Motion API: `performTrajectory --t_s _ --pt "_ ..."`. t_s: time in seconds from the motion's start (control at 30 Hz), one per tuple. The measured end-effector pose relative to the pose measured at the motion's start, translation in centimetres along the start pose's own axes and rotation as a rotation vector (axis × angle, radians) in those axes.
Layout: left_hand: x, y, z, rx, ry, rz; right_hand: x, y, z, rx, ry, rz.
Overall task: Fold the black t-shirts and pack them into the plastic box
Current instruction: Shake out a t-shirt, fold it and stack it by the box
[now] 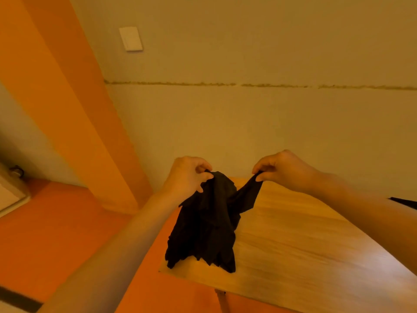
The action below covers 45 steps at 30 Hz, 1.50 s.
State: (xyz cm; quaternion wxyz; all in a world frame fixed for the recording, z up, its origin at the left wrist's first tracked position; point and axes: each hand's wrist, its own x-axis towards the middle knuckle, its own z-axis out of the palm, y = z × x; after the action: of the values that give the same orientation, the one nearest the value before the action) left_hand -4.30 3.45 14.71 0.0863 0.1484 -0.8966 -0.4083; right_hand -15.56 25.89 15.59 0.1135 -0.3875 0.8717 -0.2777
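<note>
Black t-shirt (pixel 203 227) hangs between both hands, above near-left corner of wooden desk (pixel 293 240). Left hand (pixel 187 177) pinches one top edge; right hand (pixel 282 170) pinches the other, approx. level w/ it. Fabric bunched, crumpled, unfolded; lower hem at desk edge, contact unclear.

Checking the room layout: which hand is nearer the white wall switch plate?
Left. The left hand pinches the black t-shirt below and just right of the switch plate; the right hand, also pinching it, is farther right.
</note>
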Motion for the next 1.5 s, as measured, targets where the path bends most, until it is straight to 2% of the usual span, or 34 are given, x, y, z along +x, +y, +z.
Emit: performTrajectory --t_s 0.17,0.33,0.6,0.8,0.93,1.1,1.3,1.5 --pt "3.8 5.9 0.6 0.055 -0.018 0.129 1.1 0.6 -5.0 0.002 0.031 -0.043" --pt "7.3 12.8 1.8 0.109 0.019 0.249 2.3 1.3 -10.0 -0.027 0.156 -0.117" --pt "14.0 24.0 2.5 0.294 0.155 0.460 3.7 4.1 -21.2 -0.379 0.244 -0.301" --pt "18.5 30.1 3.7 0.476 0.239 0.548 3.2 8.7 -28.8 -0.630 0.249 -0.228" --pt "21.2 31.3 4.9 0.582 0.284 0.514 2.4 13.3 -32.8 -0.745 0.243 -0.097" --pt "23.7 30.3 5.5 0.597 0.389 0.459 -0.2 19.4 -37.5 -0.686 0.298 0.064" --pt "25.7 28.7 5.2 0.547 0.542 0.390 -3.4 25.7 -41.3 -0.649 0.458 0.142" --pt "26.0 28.6 4.1 0.253 0.413 0.353 -5.2 29.1 -43.6 -0.422 0.626 0.150"
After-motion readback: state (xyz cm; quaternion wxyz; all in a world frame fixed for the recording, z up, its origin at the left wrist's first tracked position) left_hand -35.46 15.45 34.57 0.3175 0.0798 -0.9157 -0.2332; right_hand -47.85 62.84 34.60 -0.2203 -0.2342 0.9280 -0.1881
